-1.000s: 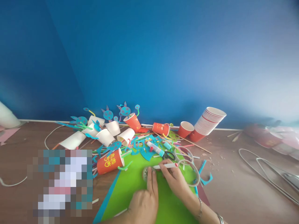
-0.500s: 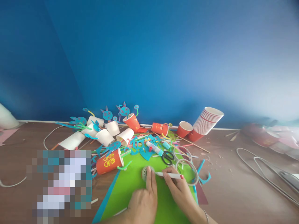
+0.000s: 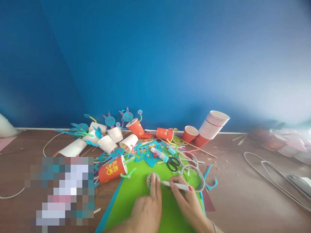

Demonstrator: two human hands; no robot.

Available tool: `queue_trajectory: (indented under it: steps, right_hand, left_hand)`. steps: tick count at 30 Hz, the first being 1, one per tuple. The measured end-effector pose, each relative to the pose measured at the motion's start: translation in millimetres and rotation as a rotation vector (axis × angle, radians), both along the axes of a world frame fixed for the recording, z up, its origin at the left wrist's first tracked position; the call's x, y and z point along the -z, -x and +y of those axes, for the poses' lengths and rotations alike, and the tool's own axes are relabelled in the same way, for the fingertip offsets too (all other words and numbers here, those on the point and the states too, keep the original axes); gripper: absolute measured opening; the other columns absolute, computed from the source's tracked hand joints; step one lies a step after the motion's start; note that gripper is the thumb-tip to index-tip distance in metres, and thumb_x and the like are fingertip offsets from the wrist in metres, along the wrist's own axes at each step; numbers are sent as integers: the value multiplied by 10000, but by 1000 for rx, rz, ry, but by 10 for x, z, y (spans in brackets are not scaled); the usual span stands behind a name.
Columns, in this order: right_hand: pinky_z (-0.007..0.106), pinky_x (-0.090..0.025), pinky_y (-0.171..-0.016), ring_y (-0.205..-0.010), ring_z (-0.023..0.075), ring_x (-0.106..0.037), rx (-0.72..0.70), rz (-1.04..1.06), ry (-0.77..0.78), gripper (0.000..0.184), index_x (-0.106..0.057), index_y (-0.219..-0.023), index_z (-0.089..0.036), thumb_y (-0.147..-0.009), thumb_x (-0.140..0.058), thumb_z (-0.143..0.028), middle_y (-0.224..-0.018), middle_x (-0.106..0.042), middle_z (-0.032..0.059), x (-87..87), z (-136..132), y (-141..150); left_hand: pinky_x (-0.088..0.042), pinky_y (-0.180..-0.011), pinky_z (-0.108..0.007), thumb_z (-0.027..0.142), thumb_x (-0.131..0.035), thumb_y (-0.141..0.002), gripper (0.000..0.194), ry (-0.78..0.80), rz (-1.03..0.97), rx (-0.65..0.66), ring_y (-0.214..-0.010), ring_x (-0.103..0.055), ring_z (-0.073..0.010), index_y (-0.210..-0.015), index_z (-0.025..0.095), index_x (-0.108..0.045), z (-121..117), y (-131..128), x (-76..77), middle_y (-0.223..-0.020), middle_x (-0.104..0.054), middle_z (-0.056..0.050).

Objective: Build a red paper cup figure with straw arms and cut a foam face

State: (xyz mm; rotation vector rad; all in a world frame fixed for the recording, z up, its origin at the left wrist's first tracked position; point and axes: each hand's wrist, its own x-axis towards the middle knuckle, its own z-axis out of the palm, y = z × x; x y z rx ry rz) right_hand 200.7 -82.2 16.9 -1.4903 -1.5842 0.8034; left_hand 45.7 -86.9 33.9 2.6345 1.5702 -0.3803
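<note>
While the left hand (image 3: pixel 147 207), two fingers straight, grasps nothing but pins the disc (image 3: pixel 149 182), the right hand (image 3: pixel 186 199) pinches a pen (image 3: pixel 181 186) beside it, seemingly tracing; the next stroke needs steadiness.

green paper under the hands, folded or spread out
Spread out: the green paper lies flat beneath the left hand and right hand, with no fold visible.
</note>
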Motion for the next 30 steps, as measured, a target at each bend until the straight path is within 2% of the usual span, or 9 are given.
queue_trajectory:
  steps: [3, 6, 9, 13, 17, 19, 21, 23, 30]
  right_hand:
    - [268, -493, -590, -621, 179, -599, 8, 70, -35, 260, -606, -980, -207, -949, -436, -400, -728, -650, 36, -55, 62, -55]
    - [315, -521, -737, -787, 204, -643, -114, -52, -111, 175, -588, -1035, -216, -897, -494, -267, -898, -683, 64, -127, 129, -62]
    - [382, -500, -867, -999, 251, -605, -248, -217, -172, 376, -545, -1112, -214, -745, -573, -133, -1053, -650, 85, -166, 181, 31]
    - [408, -498, -845, -951, 256, -584, -317, -292, -187, 452, -497, -1120, -185, -686, -582, -93, -1004, -640, 95, -139, 238, 207]
    - [404, -485, -843, -934, 250, -579, -319, -298, -202, 456, -477, -1120, -201, -693, -578, -77, -1003, -634, 86, -84, 274, 264]
    - [411, -470, -878, -985, 259, -571, -332, -297, -184, 487, -467, -1139, -215, -690, -617, -98, -1058, -619, 87, -70, 278, 252]
    - [417, -458, -903, -1016, 265, -565, -332, -300, -156, 516, -457, -1156, -225, -689, -647, -121, -1096, -606, 87, -67, 277, 236]
    - [420, -447, -921, -1034, 267, -562, -329, -307, -131, 547, -444, -1179, -227, -689, -663, -126, -1118, -601, 89, -71, 276, 226]
    - [421, -457, -891, -1019, 275, -580, -340, -318, -134, 523, -453, -1168, -213, -709, -697, -163, -1111, -620, 104, -76, 287, 225]
  left_hand:
    - [-614, -488, -334, -93, -393, -692, 792, 21, -6, 0, -592, -724, -240, -1466, 61, -317, 32, 42, -16, -1480, -221, -264]
    - [-615, -532, -335, -108, -377, -694, 799, 47, -28, -22, -696, -740, -263, -1472, 60, -303, 57, 72, -55, -1473, -275, -288]
    - [-613, -595, -348, -90, -396, -716, 746, 49, -85, -5, -801, -738, -290, -1449, 36, -340, 56, 90, -96, -1424, -389, -324]
    - [-597, -626, -364, -60, -423, -740, 651, 95, -135, 2, -753, -733, -272, -1383, 44, -416, 45, 115, -146, -1261, -594, -287]
    - [-566, -672, -340, -39, -443, -753, 581, 107, -196, -3, -827, -719, -273, -1320, 87, -460, 162, 221, -223, -1196, -638, -229]
    - [-546, -713, -330, 10, -408, -834, 416, 135, -340, -47, -857, -706, -252, -1193, 163, -553, 291, 316, -263, -1060, -693, -121]
    - [-516, -765, -307, 120, -413, -912, 272, 89, -496, -108, -907, -677, -224, -1093, 205, -597, 433, 410, -287, -1085, -664, -80]
    - [-487, -826, -303, 168, -486, -899, 189, 112, -588, -155, -960, -647, -217, -1022, 207, -623, 548, 479, -297, -1072, -652, -61]
    - [-459, -800, -285, 159, -660, -741, 306, 370, -681, -95, -930, -615, -216, -1045, 190, -640, 619, 547, -367, -1003, -639, -46]
